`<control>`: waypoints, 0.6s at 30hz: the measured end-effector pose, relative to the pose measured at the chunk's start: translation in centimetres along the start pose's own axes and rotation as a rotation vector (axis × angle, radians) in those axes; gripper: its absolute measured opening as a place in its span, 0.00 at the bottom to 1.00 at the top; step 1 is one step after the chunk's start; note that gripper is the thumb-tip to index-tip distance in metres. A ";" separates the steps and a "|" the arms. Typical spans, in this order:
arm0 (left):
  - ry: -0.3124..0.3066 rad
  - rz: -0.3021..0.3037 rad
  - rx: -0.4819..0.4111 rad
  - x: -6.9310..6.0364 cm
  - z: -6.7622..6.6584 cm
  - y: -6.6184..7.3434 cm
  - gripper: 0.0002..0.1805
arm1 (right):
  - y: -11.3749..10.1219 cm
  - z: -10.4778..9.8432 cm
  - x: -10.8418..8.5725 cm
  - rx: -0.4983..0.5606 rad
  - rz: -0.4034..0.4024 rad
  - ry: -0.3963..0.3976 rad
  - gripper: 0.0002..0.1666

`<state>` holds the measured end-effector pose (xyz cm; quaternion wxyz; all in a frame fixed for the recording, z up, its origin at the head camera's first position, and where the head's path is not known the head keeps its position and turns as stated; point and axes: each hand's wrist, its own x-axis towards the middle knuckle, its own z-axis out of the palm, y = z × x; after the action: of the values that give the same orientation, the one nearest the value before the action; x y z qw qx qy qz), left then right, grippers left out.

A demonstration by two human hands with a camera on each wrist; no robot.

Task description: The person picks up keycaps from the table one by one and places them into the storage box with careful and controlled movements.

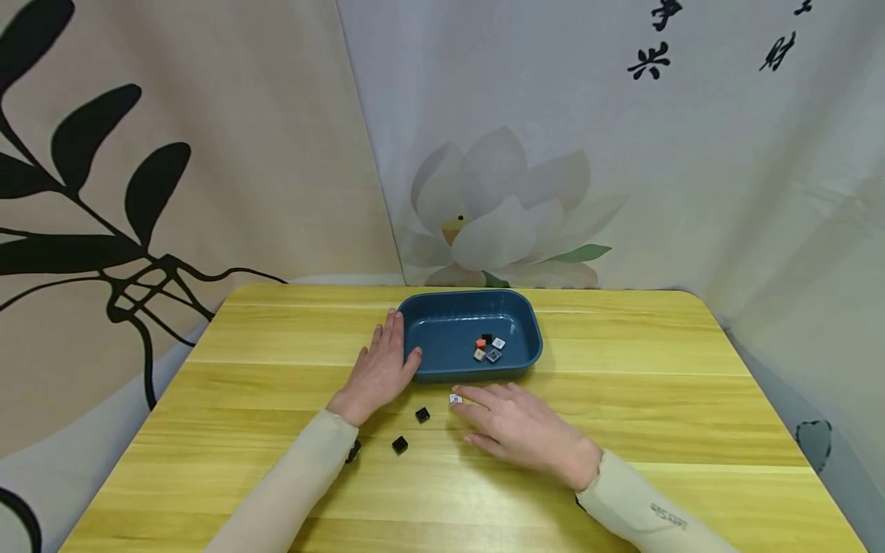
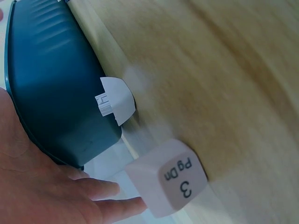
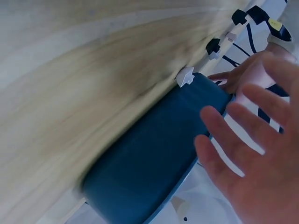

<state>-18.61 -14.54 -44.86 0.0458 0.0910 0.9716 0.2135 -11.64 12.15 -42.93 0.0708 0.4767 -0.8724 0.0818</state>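
While the left hand (image 1: 376,370) lies against the end of a deep blue tray (image 1: 442,379), the right hand (image 1: 518,426) reaches over the table (image 1: 657,399). The tray is smooth and shiny, like a box with round corners. The table is yellow wood with long, wavy stripes. The left fingers are straight, and the thumb touches the rim. The right fingers are spread loosely, holding nothing; they are right by a small white keycap (image 1: 455,399) in front of the tray, but I cannot tell if they touch it. Two black keycaps, one nearer the tray (image 1: 422,415) and one farther back (image 1: 399,445), lie between the hands. Inside the tray sit five little blocky keycaps: orange (image 1: 481,343), black (image 1: 487,338), white (image 1: 498,343), cream (image 1: 479,355) and grey (image 1: 494,355). In the left wrist view, a pale keycap (image 2: 169,178) says "Pg Dn" and "3", and its edges look soft and round.
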 end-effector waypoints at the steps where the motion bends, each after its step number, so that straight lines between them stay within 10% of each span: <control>1: 0.001 0.000 0.000 0.0 0.0 0.0 0.46 | -0.1 0.1 0.1 -0.002 0.002 -0.033 0.30; 7: 0.010 0.004 0.001 0.0 0.1 -0.1 0.46 | -0.3 0.7 0.8 -0.007 0.025 -0.172 0.34; 18: 0.018 0.009 -0.001 -0.1 0.1 -0.2 0.45 | -0.3 1.5 2.1 -0.049 0.014 -0.157 0.31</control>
<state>-18.58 -14.68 -45.01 0.0361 0.0932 0.9715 0.2151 -12.54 9.93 -43.97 0.0133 0.4737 -0.8803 0.0232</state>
